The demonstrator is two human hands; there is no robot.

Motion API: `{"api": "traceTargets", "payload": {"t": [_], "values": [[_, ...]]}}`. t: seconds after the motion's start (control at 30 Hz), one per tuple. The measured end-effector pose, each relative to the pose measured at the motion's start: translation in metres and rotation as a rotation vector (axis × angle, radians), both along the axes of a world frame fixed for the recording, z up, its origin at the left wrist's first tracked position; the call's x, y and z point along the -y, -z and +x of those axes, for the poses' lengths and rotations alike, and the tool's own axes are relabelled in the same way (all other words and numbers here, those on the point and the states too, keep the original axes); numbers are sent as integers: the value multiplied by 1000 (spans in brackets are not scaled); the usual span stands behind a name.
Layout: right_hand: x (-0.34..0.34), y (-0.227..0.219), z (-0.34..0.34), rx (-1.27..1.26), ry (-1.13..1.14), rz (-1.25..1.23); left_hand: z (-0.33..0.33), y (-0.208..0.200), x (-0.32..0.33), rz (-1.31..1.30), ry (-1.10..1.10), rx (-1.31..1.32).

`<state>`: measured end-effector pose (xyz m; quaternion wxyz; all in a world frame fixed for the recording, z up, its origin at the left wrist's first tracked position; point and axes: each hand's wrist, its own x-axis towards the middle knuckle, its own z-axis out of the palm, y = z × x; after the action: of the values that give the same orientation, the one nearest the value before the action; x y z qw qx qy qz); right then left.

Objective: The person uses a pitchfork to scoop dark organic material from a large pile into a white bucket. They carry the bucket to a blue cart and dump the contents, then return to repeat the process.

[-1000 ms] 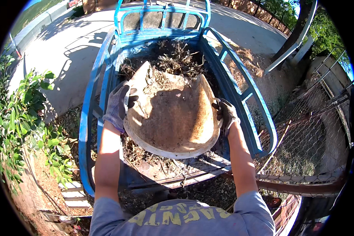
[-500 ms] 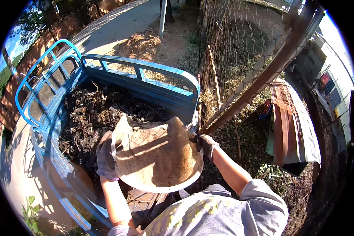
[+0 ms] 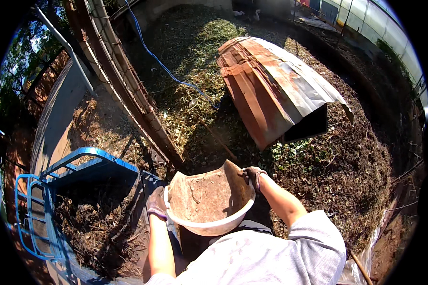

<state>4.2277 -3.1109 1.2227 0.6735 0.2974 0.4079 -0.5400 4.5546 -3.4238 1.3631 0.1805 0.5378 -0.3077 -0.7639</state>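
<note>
A pale, dirt-stained basin point(image 3: 207, 199), its far edge jagged and cut low, is held in front of my body with its inside facing up. A small twig and a film of soil lie in it. My left hand point(image 3: 156, 203), in a dark glove, grips the basin's left rim. On the right rim my gloved right hand point(image 3: 255, 175) is closed, its thumb over the edge. The basin's underside is hidden. Just left of it stands a blue cart point(image 3: 92, 153) with railed sides, its bed holding dark, dry plant debris point(image 3: 97, 228).
A rusty corrugated metal sheet point(image 3: 261, 90) arches over the ground ahead to the right. Dry leaf litter point(image 3: 333, 180) spreads around it. A rusty post point(image 3: 123, 80) leans beyond the cart, and a blue cord point(image 3: 161, 61) runs across the ground.
My view and body have turned right. The basin, still in both hands, has moved from over the cart's bed to beside the cart's right side.
</note>
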Motion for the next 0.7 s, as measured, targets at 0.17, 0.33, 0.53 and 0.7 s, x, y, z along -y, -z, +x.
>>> {"api": "traceTargets", "payload": {"t": [0.17, 0.33, 0.53, 0.7], "values": [[-196, 22, -97, -957, -830, 620, -154, 100, -123, -267, 776, 372], [-378, 37, -92, -544, 90, 1073, -257, 129, -211, -572, 1628, 429], [-530, 0, -86, -149, 1542, 924, -300, 184, -191, -139, 1376, 562], [-588, -38, -100, -136, 1769, 1058, -354, 245, -171, -305, 1472, 733]]}}
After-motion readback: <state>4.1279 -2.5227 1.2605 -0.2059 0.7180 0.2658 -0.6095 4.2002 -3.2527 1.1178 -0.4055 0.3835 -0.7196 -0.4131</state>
